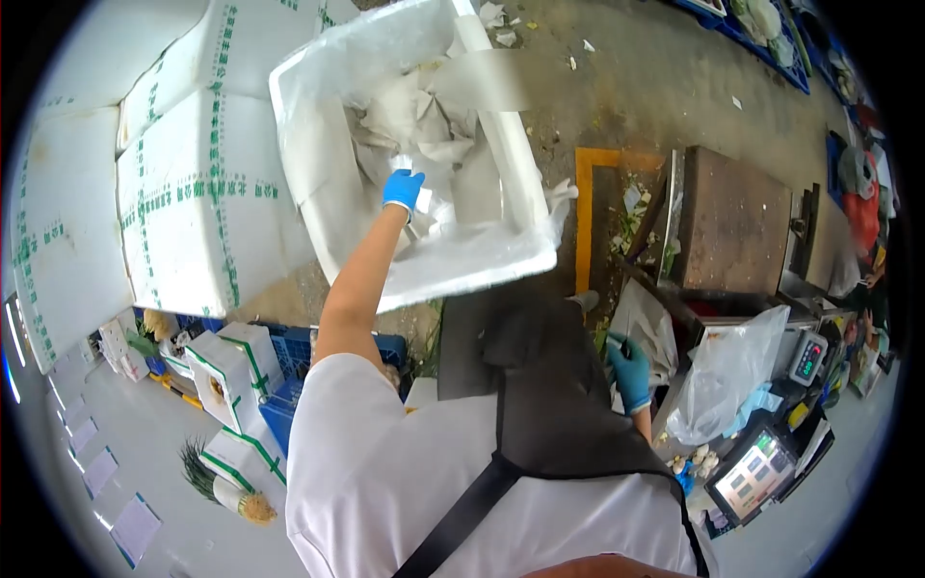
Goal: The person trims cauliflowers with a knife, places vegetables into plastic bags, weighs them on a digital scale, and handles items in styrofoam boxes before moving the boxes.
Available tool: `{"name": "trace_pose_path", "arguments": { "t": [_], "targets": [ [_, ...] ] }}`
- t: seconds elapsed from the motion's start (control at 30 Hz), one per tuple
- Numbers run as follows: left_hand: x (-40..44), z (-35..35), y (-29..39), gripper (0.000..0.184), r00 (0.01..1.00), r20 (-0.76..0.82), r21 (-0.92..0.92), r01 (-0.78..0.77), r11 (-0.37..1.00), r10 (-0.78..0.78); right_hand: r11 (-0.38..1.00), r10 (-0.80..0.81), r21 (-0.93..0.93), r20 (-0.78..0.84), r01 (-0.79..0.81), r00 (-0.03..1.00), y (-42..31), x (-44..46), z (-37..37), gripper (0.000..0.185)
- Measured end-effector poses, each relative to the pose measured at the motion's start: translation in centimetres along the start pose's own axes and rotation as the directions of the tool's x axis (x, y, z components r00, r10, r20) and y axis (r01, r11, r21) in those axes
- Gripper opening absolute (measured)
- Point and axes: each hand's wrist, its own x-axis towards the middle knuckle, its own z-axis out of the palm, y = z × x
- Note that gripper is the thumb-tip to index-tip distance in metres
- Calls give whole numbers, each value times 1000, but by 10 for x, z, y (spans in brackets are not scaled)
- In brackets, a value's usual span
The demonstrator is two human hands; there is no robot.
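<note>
One of my hands, the left [403, 188], grips plastic [440, 210] inside the box [520, 166], plastic trailing to its right; my right [631, 374], farther off, is beside paper [647, 323]; whether its fingers grip, I can't tell.

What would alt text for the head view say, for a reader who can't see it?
A person's gloved left hand reaches into an open white foam box lined with crumpled paper, at a pale item too unclear to name. The gloved right hand is near a crumpled sheet. Stacked white boxes stand at left, a lit screen at right.
</note>
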Motion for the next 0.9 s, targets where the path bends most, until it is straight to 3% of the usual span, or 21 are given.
{"name": "trace_pose_path", "arguments": {
  "t": [0.03, 0.13, 0.2, 0.27, 0.3, 0.33, 0.4, 0.47, 0.5, 0.57, 0.6, 0.67, 0.77, 0.87, 0.9],
  "targets": [
    [37, 16, -21, 63, 998, 3, 1, -64, 998, 64, 988, 155, 26, 4, -155, 988, -20, -4, 8, 27],
    [75, -7, 43, 82, 910, 39, 452, -385, 805, 413, 986, 168, 9, -24, -167, 986, -10, 10, 24, 24],
    [124, -9, 72, 96, 888, 139, 424, -452, 784, 437, 988, 100, -117, -39, -104, 994, -19, 18, 33, 27],
    [164, -4, 103, 101, 905, 78, 487, -400, 776, 418, 961, 75, -265, -34, -81, 997, -13, 26, 34, 29],
    [190, 5, 107, 97, 888, 48, 445, -428, 786, 457, 901, 134, -414, -17, -129, 991, -11, 31, 31, 32],
    [214, 11, 112, 92, 871, 13, 402, -454, 795, 491, 910, 140, -389, -32, -142, 990, -17, 36, 34, 33],
    [222, 36, 101, 80, 884, -13, 309, -440, 843, 467, 922, 166, -346, -53, -174, 985, -31, 35, 39, 34],
    [168, 51, 95, 64, 939, 9, 224, -338, 914, 345, 930, 184, -310, -67, -195, 981, -28, 33, 34, 34],
    [155, 94, 49, 58, 935, 5, 229, -347, 910, 355, 940, 179, -283, -69, -191, 981, -26, 40, 35, 34],
    [85, 120, 12, 50, 926, 292, 309, -328, 893, 239, 913, 203, -350, -54, -209, 978, -5, 49, 26, 33],
    [51, 130, -19, 49, 874, 356, 342, -450, 825, 330, 897, 215, -384, -49, -217, 975, 1, 50, 21, 33],
    [18, 127, -44, 44, 800, 515, 317, -512, 798, 309, 896, 251, -374, -16, -238, 968, -17, 59, 22, 33],
    [55, 112, -39, 41, 560, 824, 509, -666, 546, -86, 939, 210, -282, 23, -195, 977, -30, 67, 32, 30],
    [96, 18, 79, 24, 787, 542, 613, -610, 502, 294, 946, 171, -283, 14, -160, 985, -16, 70, 34, 32],
    [114, 5, 111, 19, 854, 335, 621, -517, 589, 397, 939, 166, -306, 6, -156, 986, -10, 72, 35, 35]
  ]
}}
